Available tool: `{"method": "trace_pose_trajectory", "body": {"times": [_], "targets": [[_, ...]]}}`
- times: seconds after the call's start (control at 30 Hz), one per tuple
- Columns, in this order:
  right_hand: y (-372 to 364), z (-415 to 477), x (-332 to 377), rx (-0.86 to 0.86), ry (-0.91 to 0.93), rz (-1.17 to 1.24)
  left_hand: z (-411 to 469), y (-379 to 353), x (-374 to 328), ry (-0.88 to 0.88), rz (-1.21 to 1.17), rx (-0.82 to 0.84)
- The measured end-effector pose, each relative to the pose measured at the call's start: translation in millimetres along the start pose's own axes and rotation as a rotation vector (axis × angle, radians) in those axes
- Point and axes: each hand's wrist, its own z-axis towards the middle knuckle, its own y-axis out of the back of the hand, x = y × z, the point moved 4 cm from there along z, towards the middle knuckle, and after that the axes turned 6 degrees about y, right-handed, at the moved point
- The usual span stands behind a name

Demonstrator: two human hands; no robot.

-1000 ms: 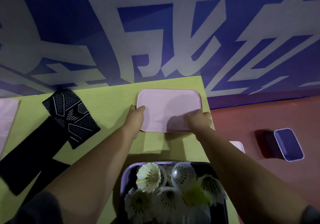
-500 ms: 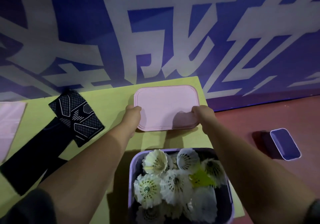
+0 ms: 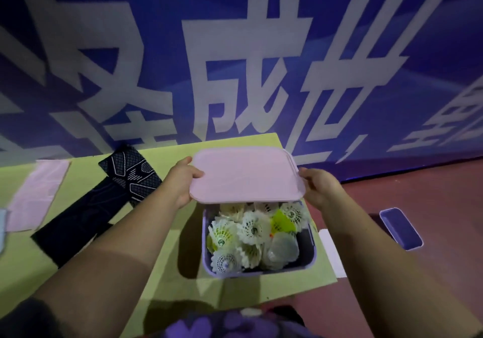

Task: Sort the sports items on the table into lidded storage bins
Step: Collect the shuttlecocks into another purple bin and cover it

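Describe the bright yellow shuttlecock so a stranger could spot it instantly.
On the yellow-green table, find the open purple bin near its right edge, half under a pink lid. The yellow shuttlecock lies toward the bin's far right corner; it alone is solid neon yellow among the white shuttlecocks.

Left sleeve point(image 3: 23, 319): they're wearing something dark, blackish, and it's just peeking in far down-left of the lilac bin point(image 3: 261, 273).
Left arm point(image 3: 109, 254): it's showing bare from that sleeve right up to the left hand point(image 3: 183, 183), left of the bin.
Right arm point(image 3: 379, 259): it's showing bare the whole way to the right hand point(image 3: 321, 188), right of the bin.
Purple fabric point(image 3: 209, 324): it's sitting straight below the bin, with paler purple shapes on it. It's looking too blurry to tell which garment.
Dark patch point(image 3: 287, 314): it's showing just right of the purple, below the bin, with a small whitish bit point(image 3: 251, 311) beside it.
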Motion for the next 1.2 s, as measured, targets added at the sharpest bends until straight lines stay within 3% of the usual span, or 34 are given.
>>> {"method": "trace_pose_trajectory", "body": {"times": [0.13,0.3,0.57,0.7,0.83,0.93,1.2], "targets": [[3.6,-34.3,-7.0,0.003,0.064,-0.284,-33.1,-7.6,16.9,-0.078,0.277,-0.056],[15.7,-93.2,-14.3,0.002,0.301,-0.6,-65.8,-16.3,56.4,-0.172,0.232,-0.138],[35.0,-89.8,-61.6,0.012,0.319,-0.641,-65.9,-8.1,109.7,-0.157,0.261,-0.255],[35.4,-83.0,-63.8,-0.062,0.315,-0.628,-48.1,-3.5,110.2,-0.155,0.386,-0.284],[35.3,-81.1,-66.7,-0.126,0.285,-0.595,-51.1,-2.9,123.5,-0.118,0.319,-0.285],[39.9,-84.5,-75.0,-0.169,0.246,-0.528,-57.6,-2.4,131.7,-0.093,0.439,-0.315],[67.4,-88.6,-53.2,-0.19,0.173,-0.368,-40.2,-35.6,86.4,-0.259,0.462,-0.205]]}}
